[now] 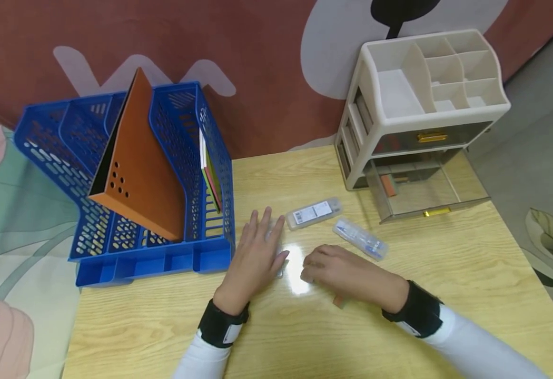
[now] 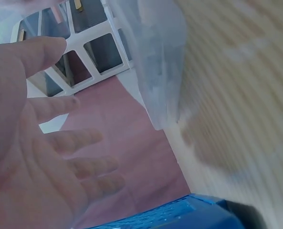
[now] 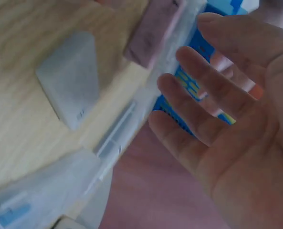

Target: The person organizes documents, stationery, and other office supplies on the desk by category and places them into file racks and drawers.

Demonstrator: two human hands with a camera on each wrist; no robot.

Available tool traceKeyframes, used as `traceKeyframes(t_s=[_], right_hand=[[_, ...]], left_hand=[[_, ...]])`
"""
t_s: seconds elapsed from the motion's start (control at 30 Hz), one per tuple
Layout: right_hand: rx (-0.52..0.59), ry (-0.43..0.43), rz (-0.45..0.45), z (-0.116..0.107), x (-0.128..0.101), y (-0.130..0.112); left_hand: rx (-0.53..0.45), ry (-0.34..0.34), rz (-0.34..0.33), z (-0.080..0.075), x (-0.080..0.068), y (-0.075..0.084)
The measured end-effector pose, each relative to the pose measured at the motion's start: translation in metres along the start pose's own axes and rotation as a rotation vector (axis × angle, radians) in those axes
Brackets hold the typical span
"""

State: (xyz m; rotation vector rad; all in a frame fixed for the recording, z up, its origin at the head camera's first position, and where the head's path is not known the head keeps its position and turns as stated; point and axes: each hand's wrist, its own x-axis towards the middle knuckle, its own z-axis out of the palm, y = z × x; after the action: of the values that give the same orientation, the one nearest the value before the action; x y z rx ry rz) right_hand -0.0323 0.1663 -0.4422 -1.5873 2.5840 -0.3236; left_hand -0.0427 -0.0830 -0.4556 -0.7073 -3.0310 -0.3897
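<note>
My left hand lies with fingers extended over a clear plastic case, mostly hidden beneath it in the head view. From the left wrist, that case appears beside the palm. My right hand hovers low over the table, fingers loosely bent and nothing between them. By its fingers in the right wrist view are a white block and a pinkish block. A small orange block peeks out under the right hand. Beyond the hands lie a labelled clear case and one with blue contents.
On the left stands a blue file rack with an orange folder and thin booklets. A white drawer organizer stands back right. Its lower drawer is pulled out, with an orange-and-green block inside.
</note>
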Motion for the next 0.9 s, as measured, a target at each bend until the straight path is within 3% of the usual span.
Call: traceKeyframes(t_s=[0.2,0.43,0.5,0.53,0.6,0.63,0.7,0.77,0.9], right_hand=[[-0.039,-0.098,0.027,0.012,0.002,-0.002],[-0.101,-0.066,0.019,0.017,0.005,0.001],[-0.005,-0.094,0.068,0.016,0.005,0.001],[0.096,-0.127,0.125,0.015,0.005,0.001],[0.423,-0.205,0.356,0.013,0.007,0.000],[0.580,-0.206,0.485,0.011,0.007,0.000],[0.787,-0.152,0.693,0.009,0.007,0.001],[0.763,-0.077,0.659,0.008,0.005,0.004],[0.302,0.101,0.283,0.009,-0.005,0.013]], left_hand=[[-0.020,-0.014,-0.034,0.003,0.005,0.002],[-0.048,-0.026,-0.064,0.006,0.007,0.002],[-0.055,-0.024,-0.067,0.006,0.007,0.002],[-0.055,-0.023,-0.068,0.007,0.007,0.002],[-0.058,-0.019,-0.071,0.007,0.006,0.001],[-0.056,-0.015,-0.072,0.007,0.006,0.000],[-0.053,-0.009,-0.075,0.006,0.006,-0.001],[-0.052,-0.003,-0.077,0.006,0.007,-0.002],[-0.065,0.001,-0.075,0.006,0.007,-0.004]])
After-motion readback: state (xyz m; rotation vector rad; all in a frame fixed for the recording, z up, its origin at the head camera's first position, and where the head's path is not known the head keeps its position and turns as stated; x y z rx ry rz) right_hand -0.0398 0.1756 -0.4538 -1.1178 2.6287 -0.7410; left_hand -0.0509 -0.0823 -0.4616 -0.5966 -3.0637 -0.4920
